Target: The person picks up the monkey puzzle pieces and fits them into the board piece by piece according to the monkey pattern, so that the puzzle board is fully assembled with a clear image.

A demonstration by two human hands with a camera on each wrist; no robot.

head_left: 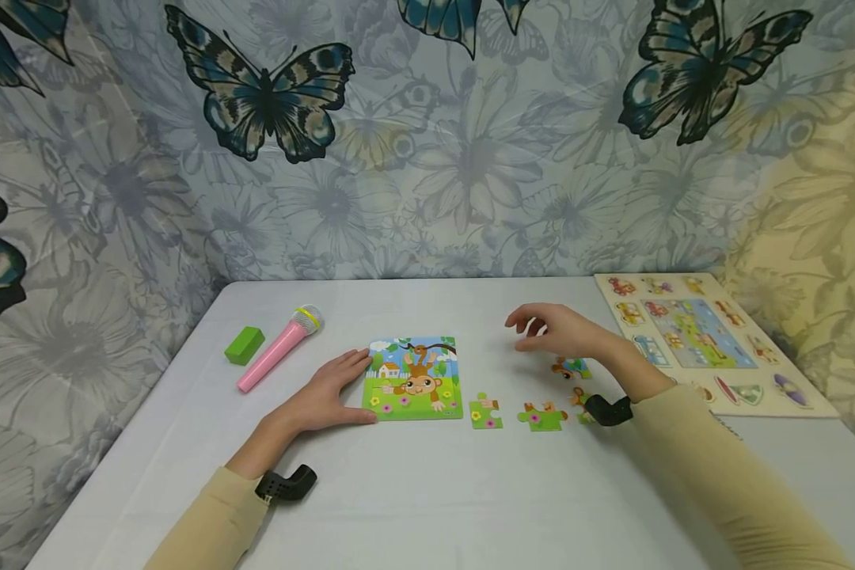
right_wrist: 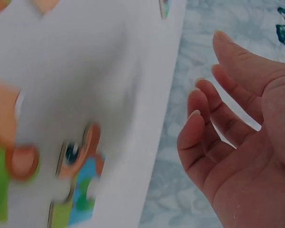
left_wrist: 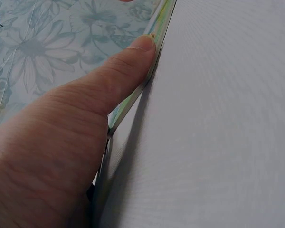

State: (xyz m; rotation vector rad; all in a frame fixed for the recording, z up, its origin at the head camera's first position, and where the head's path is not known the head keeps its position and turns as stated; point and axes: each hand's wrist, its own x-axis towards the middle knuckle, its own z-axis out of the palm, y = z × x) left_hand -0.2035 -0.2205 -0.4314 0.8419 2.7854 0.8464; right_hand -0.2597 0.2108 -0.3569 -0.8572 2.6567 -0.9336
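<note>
A square puzzle (head_left: 427, 408) showing a monkey hanging from a branch lies flat on the white table. My left hand (head_left: 331, 392) rests along its left side, fingers extended at the upper left and thumb at the lower edge. In the left wrist view that thumb (left_wrist: 118, 76) touches the board's edge. To the right lie loose jigsaw pieces: a green one (head_left: 486, 419), another with a pink flower (head_left: 536, 419), and two more near the right wrist, one bluish (head_left: 577, 366). Above them hovers my right hand (head_left: 557, 328), fingers loosely bent and holding nothing.
A large picture board (head_left: 791, 404) with animal and fruit images lies at the right. Left of the puzzle are a pink toy microphone (head_left: 278, 352) and a green block (head_left: 245, 346). Butterfly-printed fabric (head_left: 456, 222) hangs behind the table.
</note>
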